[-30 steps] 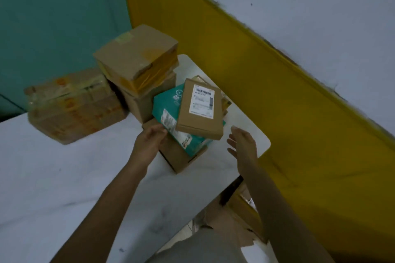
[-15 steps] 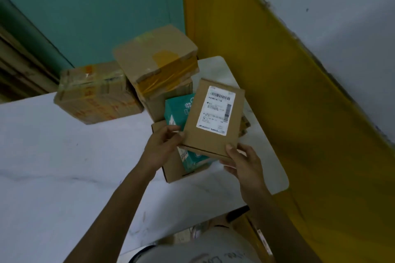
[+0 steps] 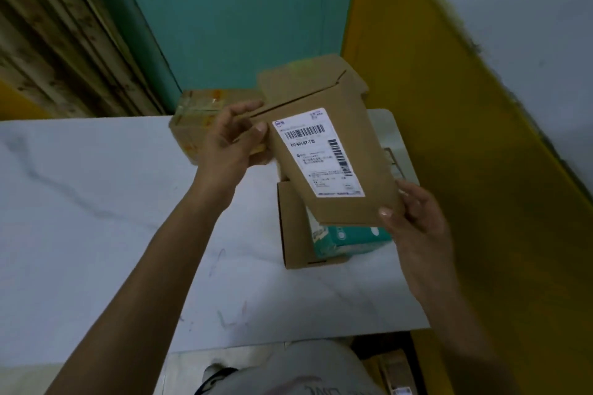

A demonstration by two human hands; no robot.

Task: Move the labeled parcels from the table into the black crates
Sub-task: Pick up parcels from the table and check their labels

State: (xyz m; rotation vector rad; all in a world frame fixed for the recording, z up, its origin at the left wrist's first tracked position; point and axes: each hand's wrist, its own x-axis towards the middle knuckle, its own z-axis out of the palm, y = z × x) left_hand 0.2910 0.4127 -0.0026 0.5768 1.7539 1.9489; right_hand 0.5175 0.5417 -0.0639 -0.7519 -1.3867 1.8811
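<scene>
A flat brown cardboard parcel (image 3: pixel 362 151) with a white barcode label is held up above the table, tilted toward me. My left hand (image 3: pixel 231 144) grips its upper left edge and my right hand (image 3: pixel 414 221) pinches its lower right corner. Beneath it a teal parcel (image 3: pixel 346 239) lies on a low brown box (image 3: pixel 295 234). Behind the held parcel stands a taller brown box (image 3: pixel 308 80), and a taped box (image 3: pixel 192 119) sits to its left. No black crate shows.
The white marble table (image 3: pixel 112 218) stretches left and toward me, ending at a near edge (image 3: pixel 288 340). A teal wall and a yellow wall rise behind. Some cartons (image 3: pixel 391 369) lie on the floor under the table's right corner.
Both hands have taken the labeled parcel off the pile and lifted it toward me. The view has swung left, and the parcel now hides part of the stacked boxes.
</scene>
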